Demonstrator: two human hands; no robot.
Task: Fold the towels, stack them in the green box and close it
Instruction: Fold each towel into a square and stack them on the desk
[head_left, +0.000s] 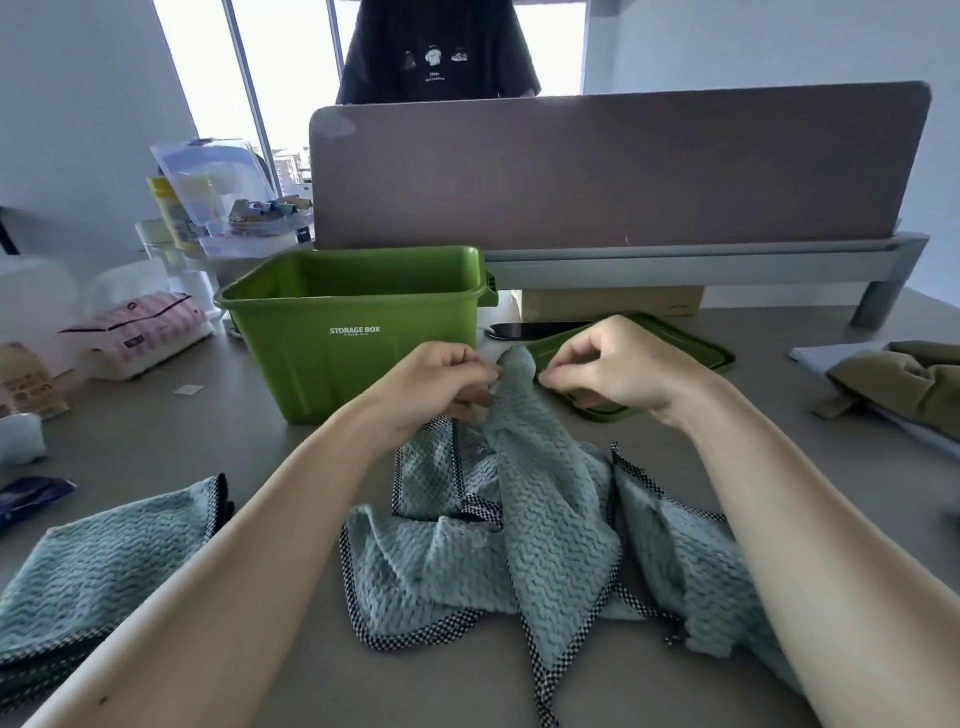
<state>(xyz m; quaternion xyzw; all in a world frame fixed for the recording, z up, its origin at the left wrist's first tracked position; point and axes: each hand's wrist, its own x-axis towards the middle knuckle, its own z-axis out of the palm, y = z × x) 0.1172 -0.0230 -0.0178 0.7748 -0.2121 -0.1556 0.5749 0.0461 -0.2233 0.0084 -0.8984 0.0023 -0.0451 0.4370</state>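
Note:
A crumpled teal towel (540, 519) with checkered trim lies on the grey table in front of me, its far end lifted. My left hand (436, 387) pinches that raised end on its left side. My right hand (608, 364) has its fingers curled at the right side of the same end. Behind the hands stands the open green storage box (332, 358). Its green lid (691, 343) lies flat to the right of the box. A folded teal towel (104, 561) rests at the left. More teal towel (696, 561) lies under my right forearm.
A pink striped pack (145, 332) and clear containers (218, 208) crowd the left back. A brown desk divider (623, 166) runs behind the box, with a person in a black shirt (441, 52) beyond it. Olive fabric (904, 379) lies at the right edge.

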